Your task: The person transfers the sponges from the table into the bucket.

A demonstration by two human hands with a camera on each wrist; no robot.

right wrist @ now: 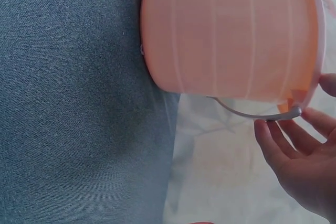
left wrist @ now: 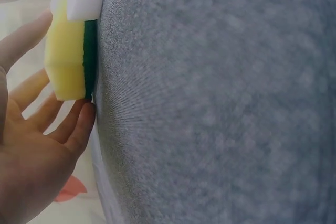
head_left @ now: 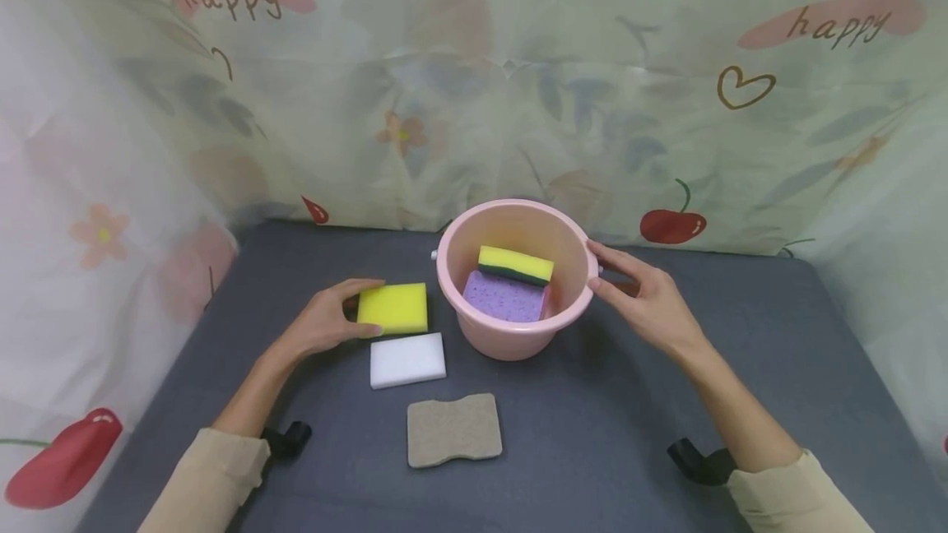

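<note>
We look down, from the wearer's own viewpoint, on a pink bucket [head_left: 507, 343] standing upright on a dark table [head_left: 607, 459]; every place here is given from that bucket. Just to its left lies a yellow sponge [head_left: 395, 308], flat, with a green scouring layer underneath in the left wrist view. The left hand [head_left: 326, 321] holds this sponge in a wide span, thumb along one long side and fingers along the other; we cannot tell how firmly. On the bucket's right side, the right hand [head_left: 655, 304] rests against the rim with thumb and fingers spread apart, close by the handle [right wrist: 253, 115], not wrapped around anything.

Inside the bucket we see a purple sponge [head_left: 506, 298] and, behind it, a yellow-and-green sponge [head_left: 516, 263]. Outside, to the bucket's near left, is a white sponge [head_left: 407, 361]; farther in front of the bucket lies a grey-brown pad [head_left: 454, 432] with notched sides.

We judge the step in hand to be taking up the yellow sponge while the bucket is steadied. From here, a lift would call for a secure pinch, clearance from the white sponge, and enough height to pass over the bucket's rim.
</note>
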